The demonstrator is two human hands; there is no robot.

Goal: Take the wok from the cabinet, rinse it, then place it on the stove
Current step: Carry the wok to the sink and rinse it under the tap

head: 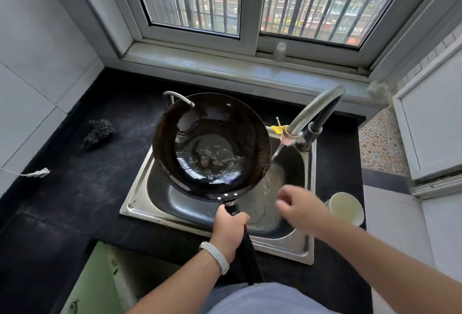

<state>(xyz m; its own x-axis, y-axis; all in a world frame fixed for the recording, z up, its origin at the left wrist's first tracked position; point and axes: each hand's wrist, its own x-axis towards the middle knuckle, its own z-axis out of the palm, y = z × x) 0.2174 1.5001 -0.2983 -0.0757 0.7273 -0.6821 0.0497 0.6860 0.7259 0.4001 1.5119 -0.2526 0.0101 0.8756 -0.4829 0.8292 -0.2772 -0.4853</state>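
A black wok (211, 146) with a little water in its bottom is held above the left part of the steel sink (136, 203). My left hand (231, 228) grips its black handle near the bowl. Water streams from the curved faucet (316, 111) into the basin just past the wok's right rim. My right hand (297, 206) hovers blurred over the sink's right side, fingers loosely curled, holding nothing. No stove is in view.
A dark scouring pad (98, 133) lies on the black counter (62, 188) at left, with a white plug (38, 173) nearer the wall. A white cup (346, 207) stands right of the sink. An open green cabinet door (97, 286) hangs below.
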